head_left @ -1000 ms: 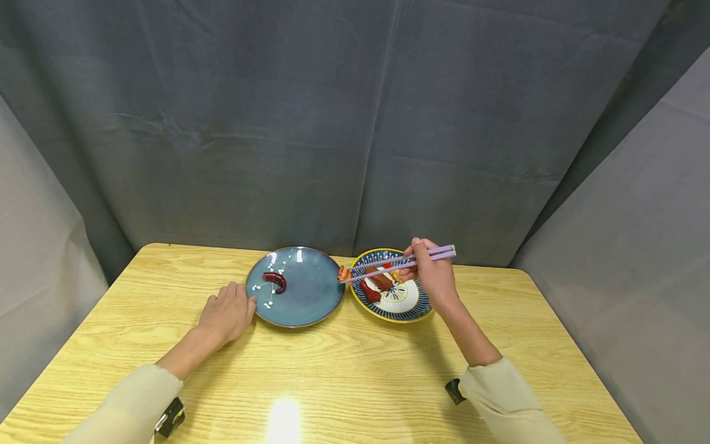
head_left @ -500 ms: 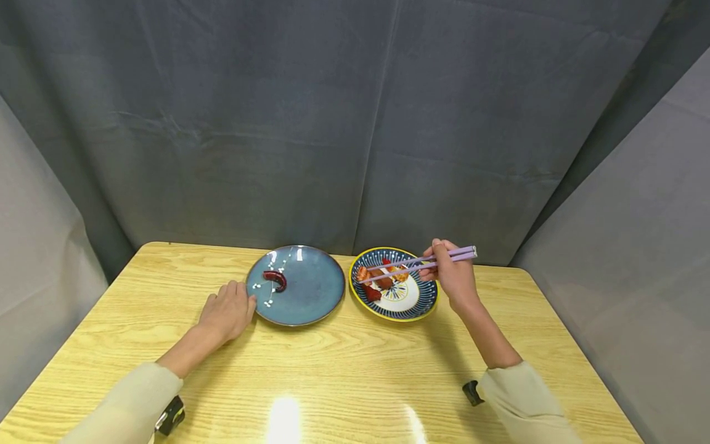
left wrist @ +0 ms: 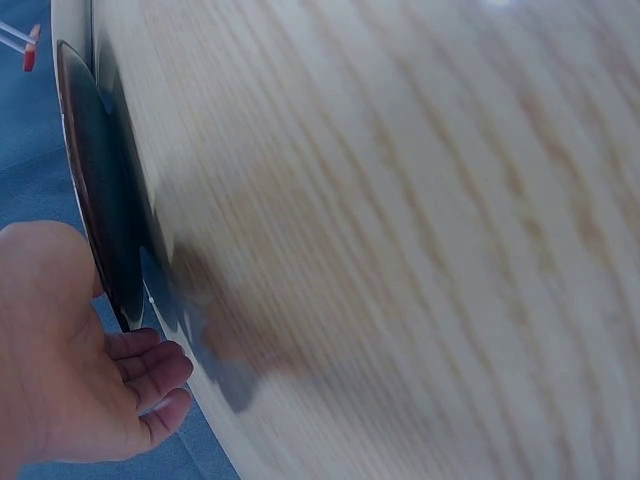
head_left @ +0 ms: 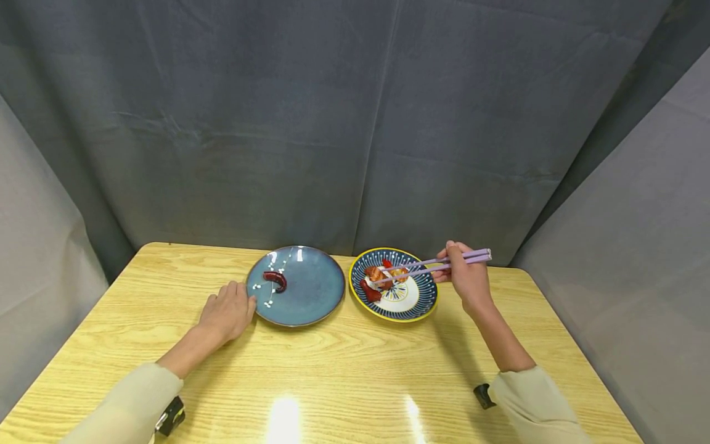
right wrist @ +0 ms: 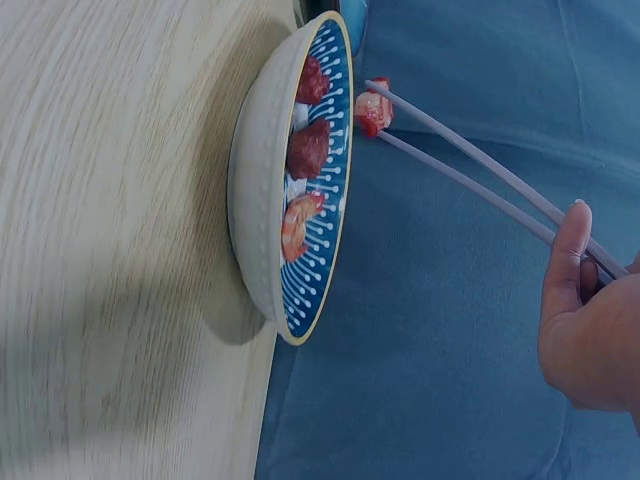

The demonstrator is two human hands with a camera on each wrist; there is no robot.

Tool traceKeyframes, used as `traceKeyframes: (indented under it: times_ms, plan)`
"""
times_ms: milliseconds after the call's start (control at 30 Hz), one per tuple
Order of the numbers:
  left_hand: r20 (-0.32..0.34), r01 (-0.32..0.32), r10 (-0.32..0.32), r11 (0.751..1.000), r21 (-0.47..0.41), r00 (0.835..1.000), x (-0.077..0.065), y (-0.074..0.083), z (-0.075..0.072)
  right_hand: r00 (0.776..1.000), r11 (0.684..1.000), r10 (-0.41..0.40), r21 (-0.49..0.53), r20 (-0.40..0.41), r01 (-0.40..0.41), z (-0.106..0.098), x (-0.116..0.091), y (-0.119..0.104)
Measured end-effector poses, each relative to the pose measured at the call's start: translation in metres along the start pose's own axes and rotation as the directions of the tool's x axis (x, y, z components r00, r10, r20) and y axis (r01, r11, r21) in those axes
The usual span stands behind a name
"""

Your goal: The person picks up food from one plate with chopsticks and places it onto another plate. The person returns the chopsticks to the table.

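Observation:
My right hand (head_left: 468,277) holds a pair of lilac chopsticks (right wrist: 470,165), their tips pinching an orange, red and white piece of shrimp (right wrist: 375,108). The shrimp hangs over the patterned bowl (head_left: 407,313) with a yellow rim. Inside lie dark red meat-like pieces (right wrist: 308,148) and another shrimp (right wrist: 297,226). My left hand (head_left: 228,311) grips the left edge of a blue plate (head_left: 310,296), thumb on one side, curled fingers (left wrist: 155,370) at its rim. On that plate sits a curled dark red piece of food (head_left: 275,280), its kind unclear.
Both dishes stand side by side at the back of a wooden table (head_left: 333,382). Behind them hangs a dark grey curtain (head_left: 266,135), with lighter cloth (head_left: 643,246) along the sides.
My right hand has moved right, carrying the shrimp in the chopsticks from the gap between the dishes back over the bowl. My left hand and the blue plate have stayed put.

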State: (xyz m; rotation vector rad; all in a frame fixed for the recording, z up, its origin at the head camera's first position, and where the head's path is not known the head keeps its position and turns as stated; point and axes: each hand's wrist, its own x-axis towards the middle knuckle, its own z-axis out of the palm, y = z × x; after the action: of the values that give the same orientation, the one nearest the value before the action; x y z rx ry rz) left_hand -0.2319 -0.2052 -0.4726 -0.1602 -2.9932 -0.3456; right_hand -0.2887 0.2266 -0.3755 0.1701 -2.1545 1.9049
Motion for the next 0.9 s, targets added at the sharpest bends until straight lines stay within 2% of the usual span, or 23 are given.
traceKeyframes:
  times_ms: [900]
  plan:
    - [-0.002, -0.008, 0.008, 1.0, -0.011, 1.0, 0.0, -0.001, 0.003, 0.998, 0.993, 0.019, -0.118, -0.058, -0.026, -0.04, -0.003, 0.014]
